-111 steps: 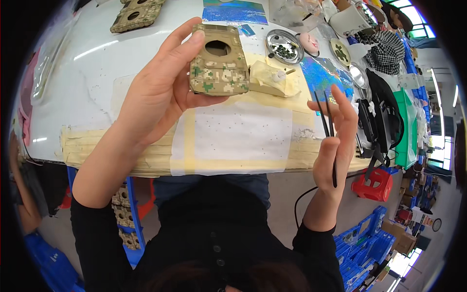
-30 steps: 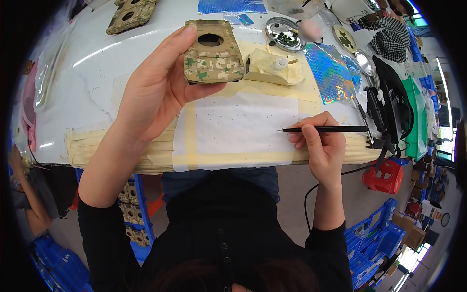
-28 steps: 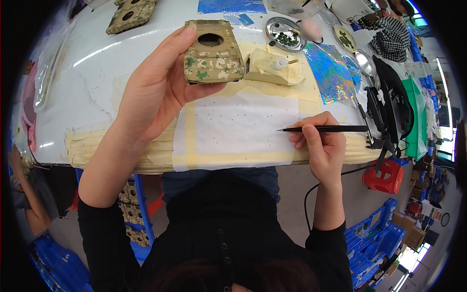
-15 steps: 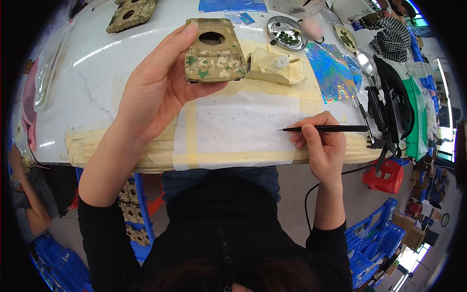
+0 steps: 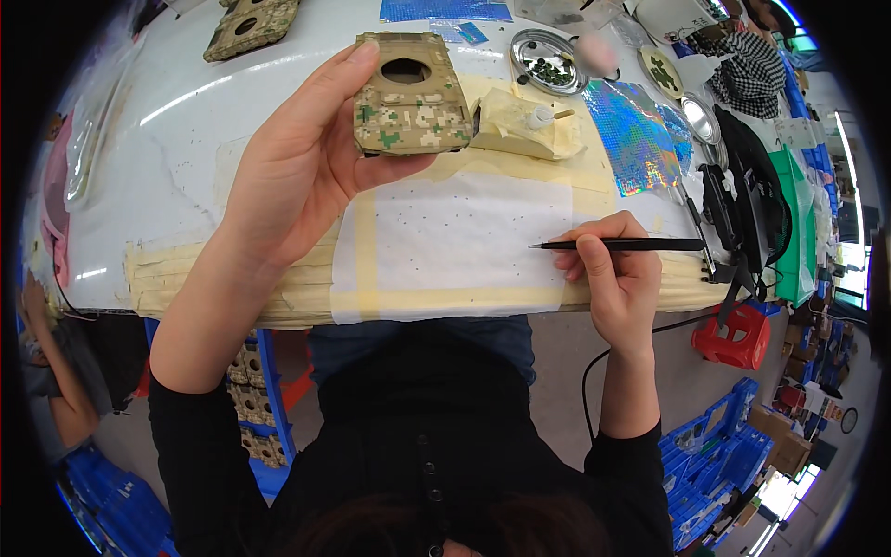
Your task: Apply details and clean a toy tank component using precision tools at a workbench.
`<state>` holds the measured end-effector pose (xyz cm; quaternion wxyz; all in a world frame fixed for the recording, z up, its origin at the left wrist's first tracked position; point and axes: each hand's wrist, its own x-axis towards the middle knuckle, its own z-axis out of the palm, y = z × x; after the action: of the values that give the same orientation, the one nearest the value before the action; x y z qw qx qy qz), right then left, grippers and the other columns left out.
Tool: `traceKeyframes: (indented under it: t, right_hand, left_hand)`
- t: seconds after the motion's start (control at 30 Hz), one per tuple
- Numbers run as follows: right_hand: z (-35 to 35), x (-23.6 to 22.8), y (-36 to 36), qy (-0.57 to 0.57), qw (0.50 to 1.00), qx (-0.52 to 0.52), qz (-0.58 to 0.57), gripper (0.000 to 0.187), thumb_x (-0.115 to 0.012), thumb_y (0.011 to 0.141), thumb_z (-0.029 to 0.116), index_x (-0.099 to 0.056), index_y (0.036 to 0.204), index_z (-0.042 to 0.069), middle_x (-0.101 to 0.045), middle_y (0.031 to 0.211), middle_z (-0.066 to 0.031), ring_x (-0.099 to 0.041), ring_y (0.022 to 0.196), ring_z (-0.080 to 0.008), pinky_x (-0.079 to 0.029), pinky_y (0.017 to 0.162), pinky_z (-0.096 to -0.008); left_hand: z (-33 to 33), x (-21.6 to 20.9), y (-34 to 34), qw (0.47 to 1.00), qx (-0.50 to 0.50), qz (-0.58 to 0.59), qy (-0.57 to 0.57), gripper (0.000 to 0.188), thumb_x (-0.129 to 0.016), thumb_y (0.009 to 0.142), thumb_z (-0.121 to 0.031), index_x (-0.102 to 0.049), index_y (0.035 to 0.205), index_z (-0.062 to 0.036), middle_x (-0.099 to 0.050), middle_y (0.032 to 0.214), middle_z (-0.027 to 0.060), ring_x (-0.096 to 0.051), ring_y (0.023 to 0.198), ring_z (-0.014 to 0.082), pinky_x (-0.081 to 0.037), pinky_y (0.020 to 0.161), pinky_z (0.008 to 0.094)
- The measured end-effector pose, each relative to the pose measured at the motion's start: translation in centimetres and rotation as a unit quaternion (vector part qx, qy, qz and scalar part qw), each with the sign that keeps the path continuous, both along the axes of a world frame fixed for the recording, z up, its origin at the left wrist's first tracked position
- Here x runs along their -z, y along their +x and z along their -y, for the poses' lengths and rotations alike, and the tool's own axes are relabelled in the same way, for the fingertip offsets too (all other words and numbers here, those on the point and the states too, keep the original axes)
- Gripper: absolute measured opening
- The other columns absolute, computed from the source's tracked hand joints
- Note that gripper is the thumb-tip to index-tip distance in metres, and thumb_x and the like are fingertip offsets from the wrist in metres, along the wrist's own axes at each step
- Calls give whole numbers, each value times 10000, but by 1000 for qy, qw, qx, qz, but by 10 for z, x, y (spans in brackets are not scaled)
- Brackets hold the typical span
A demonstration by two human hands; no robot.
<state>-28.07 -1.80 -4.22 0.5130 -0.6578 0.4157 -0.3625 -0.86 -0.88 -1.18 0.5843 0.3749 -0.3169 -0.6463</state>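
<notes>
My left hand (image 5: 302, 153) is closed around a camouflage model tank hull (image 5: 411, 110), held up over the table with its round hole toward the far end. The thumb lies along its left edge and fingers reach beneath it. Lower right, my right hand (image 5: 613, 278) pinches slim black tweezers (image 5: 640, 245), whose fine tip points left over a white sheet (image 5: 445, 265). Tiny dark specks are scattered on that sheet, which is taped down with yellow tape. Whether the tip grips anything is too small to tell.
Beyond the sheet sits a tape-covered block (image 5: 524, 130) with a small white knob. Small dark green parts lie in a round metal dish (image 5: 549, 63). Shiny blue holographic sheets (image 5: 636, 139) and a black bag (image 5: 752, 186) are at right. Another camouflage hull (image 5: 251, 28) stands far left.
The hull in my left hand has tilted and shifted very slightly. My right hand and the tweezers stay nearly where they were.
</notes>
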Motion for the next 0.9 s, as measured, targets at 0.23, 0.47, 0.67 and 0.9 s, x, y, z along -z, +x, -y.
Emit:
traceKeyframes:
  t: [0.23, 0.47, 0.67, 0.9]
  right_hand:
    - [0, 0, 0, -4, 1000, -4, -2, 128, -547, 920, 104, -543, 884, -19, -613, 770, -69, -584, 667, -88, -451, 581, -196]
    - [0, -1, 0, -6, 1000, -5, 2, 119, -551, 916, 99, -537, 874, -12, -616, 768, -59, -577, 665, -78, -457, 591, -193]
    - [3, -5, -1, -19, 1000, -1, 14, 119, -546, 919, 104, -536, 883, -10, -628, 788, -72, -576, 665, -80, -464, 600, -199]
    - [24, -41, 19, -108, 988, -70, 82, 142, -537, 926, 119, -516, 899, -19, -641, 821, -114, -585, 657, -100, -482, 595, -213]
  left_hand:
    - [0, -1, 0, 1000, 1, 3, 3, 498, -308, 992, -324, -353, 1334, 35, -502, 1255, 218, -589, 1063, 295, -569, 794, 248]
    - [0, -2, 0, 1000, -1, 1, 9, 500, -303, 992, -326, -350, 1337, 32, -501, 1257, 218, -586, 1068, 298, -567, 797, 251]
    - [-1, -2, 0, 1000, 3, -5, 9, 499, -304, 991, -330, -347, 1344, 21, -502, 1260, 214, -596, 1054, 294, -569, 780, 251]
    - [-3, -3, 1, 1000, 20, -3, 22, 481, -343, 978, -364, -383, 1341, -52, -544, 1220, 160, -636, 972, 234, -560, 760, 271]
